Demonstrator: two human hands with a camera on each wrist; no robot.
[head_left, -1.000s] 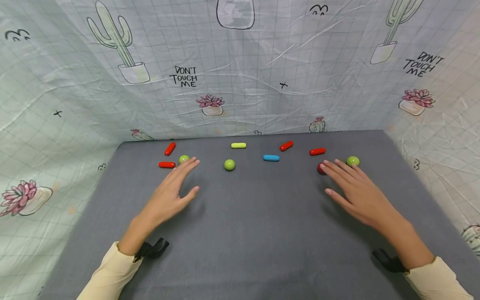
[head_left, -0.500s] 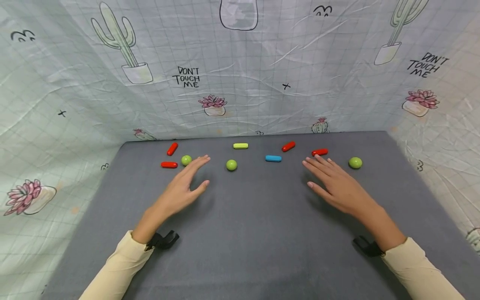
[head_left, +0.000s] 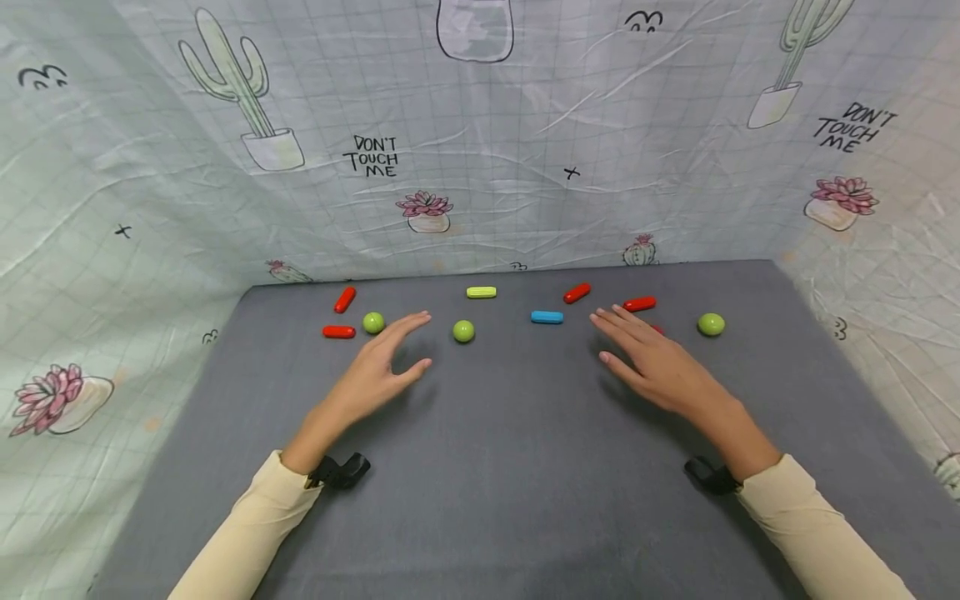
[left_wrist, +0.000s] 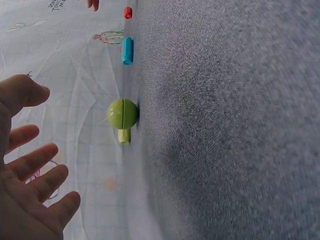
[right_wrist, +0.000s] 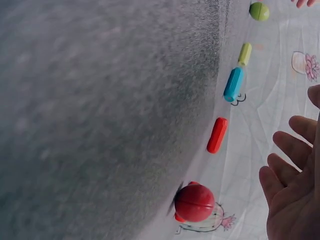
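Observation:
My left hand (head_left: 367,375) hovers over the left part of the grey table with its fingers spread and relaxed, holding nothing. Just beyond it lie a green ball (head_left: 373,323) and, to the right of its fingertips, a second green ball (head_left: 463,332) with a seam round it. My right hand (head_left: 660,367) hangs in the air on the other side, fingers extended and nothing held. It mostly hides a dark red ball (right_wrist: 194,203) in the head view. A short blue stick (head_left: 547,317) lies left of its fingertips, and a red stick (head_left: 640,304) lies beyond.
Along the back lie a yellow stick (head_left: 482,292) and another red stick (head_left: 577,292). Two red sticks (head_left: 339,332) are at the far left, and a third green ball (head_left: 711,325) at the right. A printed cloth (head_left: 495,225) rises behind the grey tabletop (head_left: 495,483).
Both hands have moved inward, the left to the right and the right to the left, coming closer together. The balls and sticks have stayed in place.

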